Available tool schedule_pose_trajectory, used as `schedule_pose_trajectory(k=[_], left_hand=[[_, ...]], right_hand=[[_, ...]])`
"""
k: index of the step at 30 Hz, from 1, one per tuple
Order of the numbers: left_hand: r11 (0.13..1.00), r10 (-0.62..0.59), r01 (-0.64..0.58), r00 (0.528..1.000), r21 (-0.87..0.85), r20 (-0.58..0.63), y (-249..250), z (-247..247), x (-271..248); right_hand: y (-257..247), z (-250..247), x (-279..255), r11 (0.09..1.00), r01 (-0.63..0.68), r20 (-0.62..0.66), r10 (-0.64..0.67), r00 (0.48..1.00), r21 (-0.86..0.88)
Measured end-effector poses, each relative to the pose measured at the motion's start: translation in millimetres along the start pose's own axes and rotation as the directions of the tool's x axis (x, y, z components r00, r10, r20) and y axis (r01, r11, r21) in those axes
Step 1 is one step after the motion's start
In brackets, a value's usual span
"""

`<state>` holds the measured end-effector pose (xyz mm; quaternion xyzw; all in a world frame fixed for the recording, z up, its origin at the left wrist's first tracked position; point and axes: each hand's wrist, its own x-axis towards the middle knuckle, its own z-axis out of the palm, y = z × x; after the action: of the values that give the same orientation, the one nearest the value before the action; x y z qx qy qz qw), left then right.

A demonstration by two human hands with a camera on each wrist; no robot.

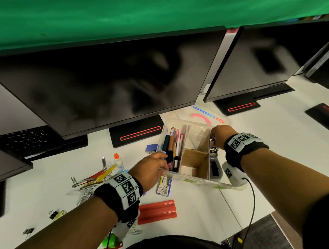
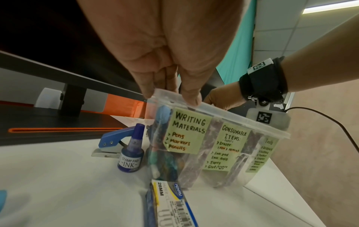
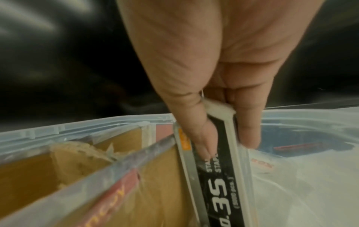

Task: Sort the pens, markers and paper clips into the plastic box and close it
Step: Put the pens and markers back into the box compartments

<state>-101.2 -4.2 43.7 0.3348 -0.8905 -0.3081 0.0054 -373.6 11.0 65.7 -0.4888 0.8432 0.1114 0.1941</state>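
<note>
The clear plastic box [image 1: 199,181] stands open mid-desk with cardboard dividers. Its left compartment holds several pens and markers [image 1: 173,146]. My left hand [image 1: 153,168] pinches the box's near-left rim [image 2: 229,114], thumb outside and fingers inside. My right hand [image 1: 217,134] reaches into the right compartment and pinches a black box of staples [image 3: 219,176] upright between thumb and fingers. A paper clip packet [image 1: 164,184] lies against the box's front. More pens [image 1: 99,176] and loose paper clips [image 1: 85,194] lie to the left.
Labels on the box front [image 2: 187,132] name each compartment. The lid [image 1: 205,117] lies behind the box. A glue bottle [image 1: 118,161], red case [image 1: 157,211], binder clips [image 1: 53,214], ink bottle [image 2: 131,156] and hole punch [image 2: 112,142] lie around. Monitors [image 1: 107,81] line the back.
</note>
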Motion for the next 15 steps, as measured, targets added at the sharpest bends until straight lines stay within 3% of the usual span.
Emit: schedule_pose_trajectory(k=[6,13,15], left_hand=[[1.000,0.010,-0.010,1.000,-0.008,0.005,-0.1,-0.7,0.9],[1.000,0.018,-0.018,1.000,-0.006,0.013,-1.7,-2.1,0.0],[0.999,0.033,-0.033,0.999,0.002,0.012,0.1,-3.5,-0.3]], right_hand=[[17.4,30.0,20.2,0.998,-0.009,0.181,0.021,0.983,-0.067],[9.8,19.1,15.0,0.996,-0.049,0.264,0.068,0.962,-0.079],[27.5,31.0,41.7,0.988,-0.138,0.262,0.153,0.953,-0.073]])
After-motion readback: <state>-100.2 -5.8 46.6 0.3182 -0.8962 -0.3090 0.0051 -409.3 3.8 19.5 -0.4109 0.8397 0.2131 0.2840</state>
